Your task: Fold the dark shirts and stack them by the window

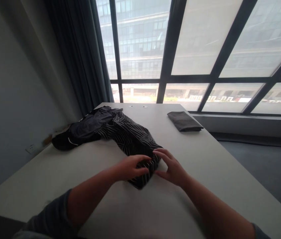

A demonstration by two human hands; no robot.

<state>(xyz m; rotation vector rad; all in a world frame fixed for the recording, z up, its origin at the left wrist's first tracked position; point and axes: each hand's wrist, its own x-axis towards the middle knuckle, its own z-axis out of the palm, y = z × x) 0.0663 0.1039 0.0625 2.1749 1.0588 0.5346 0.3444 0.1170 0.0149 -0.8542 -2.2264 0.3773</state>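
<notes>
Striped garment [133, 128] on worktop [225, 169]

Black with thin white stripes, crumpled, spanning centre to lower centre of frame. Left hand [131, 168] and right hand [174, 168] face each other at its near end, fingers [162, 153] curved, spread; cannot tell whether either grips.

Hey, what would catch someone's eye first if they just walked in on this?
Probably the bright window filling the far side, beyond the white table. Next, the black garment with white stripes, its near end between the left hand and right hand. A folded dark gray cloth lies near the table's right edge.
</notes>
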